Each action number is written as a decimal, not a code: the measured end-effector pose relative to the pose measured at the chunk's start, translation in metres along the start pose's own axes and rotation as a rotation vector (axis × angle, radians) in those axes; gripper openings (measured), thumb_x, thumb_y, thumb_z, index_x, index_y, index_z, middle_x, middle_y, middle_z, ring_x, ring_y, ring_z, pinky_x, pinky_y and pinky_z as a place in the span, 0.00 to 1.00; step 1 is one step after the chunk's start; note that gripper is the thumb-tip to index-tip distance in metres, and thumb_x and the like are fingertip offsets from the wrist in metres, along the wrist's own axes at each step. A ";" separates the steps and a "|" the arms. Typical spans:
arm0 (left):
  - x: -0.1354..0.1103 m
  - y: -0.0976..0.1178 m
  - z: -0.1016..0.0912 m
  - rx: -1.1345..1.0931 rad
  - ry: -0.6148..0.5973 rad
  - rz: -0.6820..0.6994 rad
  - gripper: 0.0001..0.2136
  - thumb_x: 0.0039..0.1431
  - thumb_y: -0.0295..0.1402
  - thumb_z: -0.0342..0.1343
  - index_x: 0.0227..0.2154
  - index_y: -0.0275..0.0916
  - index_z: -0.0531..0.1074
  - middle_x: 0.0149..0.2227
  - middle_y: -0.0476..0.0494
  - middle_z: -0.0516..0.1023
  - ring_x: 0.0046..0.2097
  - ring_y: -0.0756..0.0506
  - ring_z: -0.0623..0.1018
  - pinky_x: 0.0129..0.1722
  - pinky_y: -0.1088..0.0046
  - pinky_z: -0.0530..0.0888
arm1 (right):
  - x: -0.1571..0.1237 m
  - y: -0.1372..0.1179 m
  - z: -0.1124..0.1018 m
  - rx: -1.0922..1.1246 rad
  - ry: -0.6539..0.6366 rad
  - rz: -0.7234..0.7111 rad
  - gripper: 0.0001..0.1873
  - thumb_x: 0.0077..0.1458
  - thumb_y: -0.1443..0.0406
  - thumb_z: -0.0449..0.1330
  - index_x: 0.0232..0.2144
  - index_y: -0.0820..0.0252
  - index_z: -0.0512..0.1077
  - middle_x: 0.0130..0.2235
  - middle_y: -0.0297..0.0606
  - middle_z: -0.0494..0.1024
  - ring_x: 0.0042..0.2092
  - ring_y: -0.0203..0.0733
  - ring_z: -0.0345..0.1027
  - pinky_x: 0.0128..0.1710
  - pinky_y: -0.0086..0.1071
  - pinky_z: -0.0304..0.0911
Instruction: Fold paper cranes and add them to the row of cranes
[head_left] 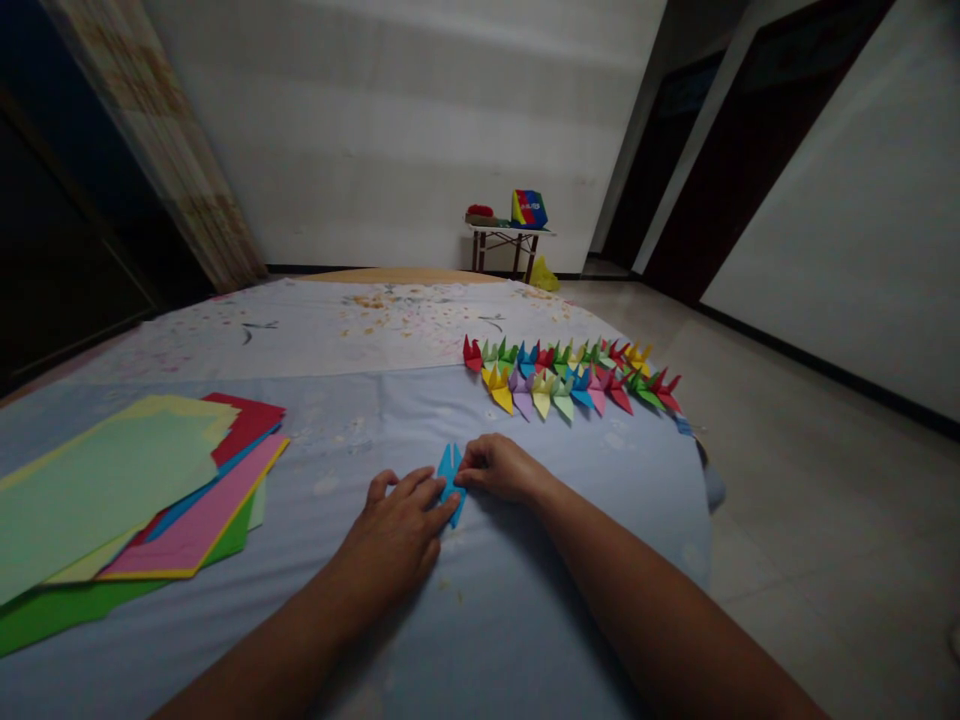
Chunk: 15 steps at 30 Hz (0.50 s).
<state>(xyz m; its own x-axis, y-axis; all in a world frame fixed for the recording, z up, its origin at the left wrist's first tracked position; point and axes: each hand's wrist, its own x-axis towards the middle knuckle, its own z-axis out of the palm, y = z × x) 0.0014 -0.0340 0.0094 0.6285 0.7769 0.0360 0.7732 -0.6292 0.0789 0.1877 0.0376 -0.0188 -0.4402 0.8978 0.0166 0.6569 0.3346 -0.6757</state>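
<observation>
A small piece of folded blue origami paper [451, 486] lies on the cloth in front of me, narrow, with a slit between two points at its far end. My left hand [401, 520] holds it down from the left, index finger at its left edge and thumb across its lower part. At the paper's right edge, my right hand [499, 468] is closed in a pinch, thumb and index finger together on the fold. The fingertips cover part of the paper's middle. Beyond my right hand stand two rows of folded paper cranes [541, 392] in many colours.
Coloured paper sheets [112, 490] lie fanned in a pile at the left. A pale blue cloth [555, 620] and a white floral cloth [315, 335] cover the table. Farther back, a small table [510, 233] by the wall carries a colourful box [529, 208].
</observation>
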 end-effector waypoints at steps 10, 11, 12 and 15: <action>0.000 0.007 0.002 0.024 0.006 -0.026 0.20 0.54 0.27 0.46 0.51 0.45 0.64 0.56 0.40 0.65 0.59 0.38 0.59 0.53 0.50 0.51 | 0.001 0.001 0.002 0.020 0.001 0.017 0.08 0.46 0.62 0.61 0.27 0.63 0.74 0.24 0.31 0.72 0.25 0.29 0.61 0.24 0.22 0.52; 0.000 0.007 0.003 0.017 0.006 -0.025 0.20 0.54 0.26 0.46 0.51 0.44 0.64 0.56 0.40 0.66 0.58 0.39 0.60 0.53 0.50 0.51 | 0.001 0.001 0.002 0.031 0.004 0.020 0.09 0.46 0.62 0.61 0.27 0.63 0.74 0.24 0.31 0.73 0.25 0.29 0.61 0.24 0.22 0.52; 0.000 0.007 0.004 0.008 0.003 -0.023 0.21 0.54 0.26 0.46 0.51 0.44 0.64 0.56 0.41 0.66 0.58 0.39 0.60 0.53 0.51 0.51 | 0.000 0.002 0.003 0.038 0.008 0.021 0.09 0.47 0.61 0.61 0.27 0.63 0.74 0.24 0.31 0.73 0.25 0.30 0.62 0.24 0.23 0.52; -0.001 0.007 0.004 -0.014 -0.009 -0.027 0.22 0.53 0.26 0.46 0.52 0.44 0.63 0.56 0.41 0.65 0.58 0.38 0.61 0.53 0.51 0.52 | 0.000 0.003 0.004 0.038 0.025 0.007 0.10 0.47 0.61 0.61 0.27 0.64 0.73 0.25 0.32 0.73 0.26 0.30 0.62 0.24 0.23 0.52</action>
<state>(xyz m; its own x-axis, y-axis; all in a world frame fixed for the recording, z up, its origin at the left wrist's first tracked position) 0.0069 -0.0392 0.0057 0.6082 0.7934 0.0248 0.7887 -0.6076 0.0937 0.1872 0.0373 -0.0238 -0.4198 0.9072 0.0296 0.6363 0.3174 -0.7031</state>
